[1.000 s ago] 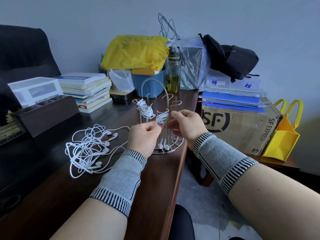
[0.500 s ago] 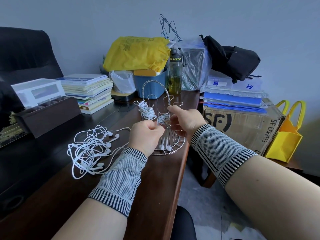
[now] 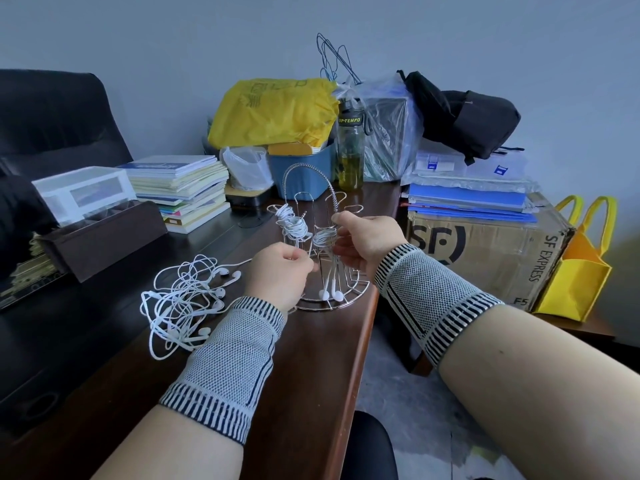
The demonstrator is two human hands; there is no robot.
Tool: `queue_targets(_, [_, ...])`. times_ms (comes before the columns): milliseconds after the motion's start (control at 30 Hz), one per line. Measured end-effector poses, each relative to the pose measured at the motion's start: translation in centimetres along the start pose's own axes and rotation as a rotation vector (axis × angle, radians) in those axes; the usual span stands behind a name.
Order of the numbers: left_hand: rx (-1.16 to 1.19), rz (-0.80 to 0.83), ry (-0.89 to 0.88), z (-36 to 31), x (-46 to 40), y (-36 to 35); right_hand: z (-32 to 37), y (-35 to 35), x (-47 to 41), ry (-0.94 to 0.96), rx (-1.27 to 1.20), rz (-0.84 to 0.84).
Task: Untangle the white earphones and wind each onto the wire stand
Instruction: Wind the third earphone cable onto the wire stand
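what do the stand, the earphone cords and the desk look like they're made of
Stand: thin bright wire, chromed or polished steel by its shine. Earphone cords: glossy white plastic or rubber sheath, limp and looping. Desk: dark brown wood or veneer, smooth with a soft sheen; which one is unclear.

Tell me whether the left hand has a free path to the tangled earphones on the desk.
Probably yes. The tangled earphones lie on the desk just left of the left hand, with nothing between them. But that hand seems to be pinching something at the wire stand, so it must let go first.

Office: dark desk [image 3: 311,375] sitting under the fingers, book stack [image 3: 180,188], folders [image 3: 467,202], shipping carton [image 3: 485,251] crowding beyond.
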State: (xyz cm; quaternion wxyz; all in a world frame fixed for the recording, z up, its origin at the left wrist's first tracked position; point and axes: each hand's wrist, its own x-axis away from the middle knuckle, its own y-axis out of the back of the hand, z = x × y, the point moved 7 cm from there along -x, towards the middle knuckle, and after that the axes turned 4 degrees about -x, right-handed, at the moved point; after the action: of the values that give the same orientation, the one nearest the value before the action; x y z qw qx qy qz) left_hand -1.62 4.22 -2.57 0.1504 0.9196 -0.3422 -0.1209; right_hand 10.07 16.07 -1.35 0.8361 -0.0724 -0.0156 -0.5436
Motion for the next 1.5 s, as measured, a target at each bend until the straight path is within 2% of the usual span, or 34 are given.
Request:
queue_targets(200, [0.137, 0.061, 0.217, 0.3, 0.2, -0.8, -0.2, 0.0, -0.1, -0.008, -0.027, 0.006])
queue_targets(300, [0.181, 0.087, 0.231, -0.5, 0.5, -0.9, -0.2, 0.0, -0.1, -0.006, -0.034, 0.01])
queue_targets(467, [0.096, 0.032, 0.205, -0.1, 0.1, -0.4, -0.2, 0.0, -0.1, 0.005, -0.04, 0.012])
queue_targets(533, [0.172, 0.016, 0.291, 0.9, 0.2, -0.4, -0.3, 0.0, -0.1, 0.007, -0.047, 0.011])
queue_targets(667, [0.402, 0.091, 0.415, 1.4, 0.4, -1.5, -0.3, -0.1, -0.2, 0.009, -0.045, 0.011])
queue_targets(833, [0.367, 0.109, 0.374, -0.2, 0.9, -1.6, -0.4, -0.1, -0.3, 0.011, -0.053, 0.014])
queue_targets(1033, [0.436, 0.183, 0.442, -1.3, 2.0, -2.5, -0.2, -0.1, 0.0, 0.027, -0.043, 0.008])
queue_targets(1233, [0.514, 0.111, 0.519, 0.4, 0.9, -3.0, 0.6, 0.0, 0.5, 0.122, 0.08, -0.034])
queue_targets(1367, [0.506, 0.071, 0.491, 0.5, 0.8, -2.6, 2.2, 0.0, 1.0, 0.256, 0.259, -0.038])
queue_targets(1500, [0.442, 0.024, 0.454, 0.4, 0.4, -2.2, 2.5, 0.1, 0.9, 0.269, 0.315, -0.054])
